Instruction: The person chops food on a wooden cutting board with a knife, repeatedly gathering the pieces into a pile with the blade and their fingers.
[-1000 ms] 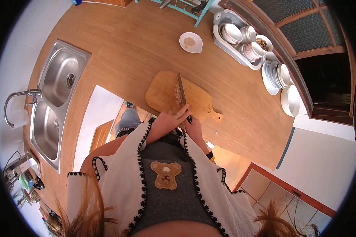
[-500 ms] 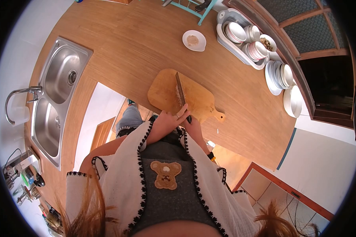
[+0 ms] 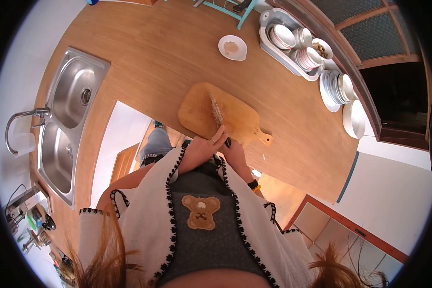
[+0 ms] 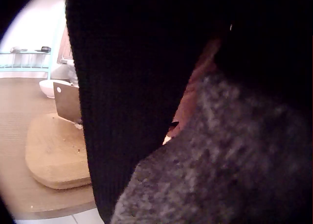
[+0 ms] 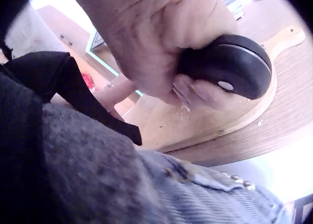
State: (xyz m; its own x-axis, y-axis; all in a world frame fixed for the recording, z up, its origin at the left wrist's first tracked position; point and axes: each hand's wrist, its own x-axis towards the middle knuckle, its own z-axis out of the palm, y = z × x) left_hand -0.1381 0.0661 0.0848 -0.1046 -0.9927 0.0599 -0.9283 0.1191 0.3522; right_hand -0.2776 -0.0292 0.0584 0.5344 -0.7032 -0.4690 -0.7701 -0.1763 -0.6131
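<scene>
A cleaver with a black handle (image 5: 230, 67) stands over the wooden cutting board (image 3: 194, 113). Its blade (image 4: 67, 102), with a round hole near the corner, looks thin from above in the head view. My right hand (image 3: 235, 154) grips the handle, fingers curled round it in the right wrist view. My left hand (image 3: 200, 150) reaches across from the left, its extended fingers at the blade's handle end. Finely chopped pale bits (image 3: 218, 111) lie along the blade. Dark cloth hides the left hand in the left wrist view.
A white dish (image 3: 233, 48) with pale brown contents stands behind the board. At the back right are a dish rack (image 3: 292, 67) of bowls, stacked plates (image 3: 328, 93) and a white bowl (image 3: 354, 120). A double sink (image 3: 72, 101) is at left. The counter's front edge runs close before me.
The cleaver's far end has swung left across the board, and its blade now shows thinner from above, with bits along it. Both hands stay in nearly the same place.
</scene>
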